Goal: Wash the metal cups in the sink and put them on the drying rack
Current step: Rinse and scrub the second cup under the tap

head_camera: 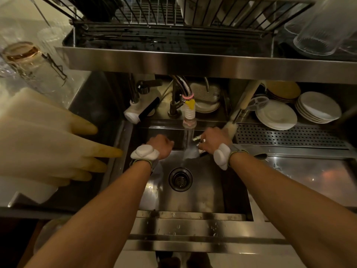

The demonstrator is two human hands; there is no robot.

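Note:
Both my hands reach into the steel sink (204, 192) below the faucet (189, 108), from which water runs. My right hand (213, 140) is closed on a small shiny metal cup (193, 150) held in the stream; water and fingers hide most of the cup. Left of the stream, my left hand (161, 145) is curled into a fist with nothing visible in it. The wire drying rack (154, 18) sits on a steel shelf above the sink.
Pale rubber gloves (50, 140) hang over the sink's left edge. Stacked plates (276, 115) and a brush (230, 127) stand behind a perforated tray (289, 135) on the right. Upturned glasses (318, 33) occupy the rack's right end. The drain (180, 178) lies mid-basin.

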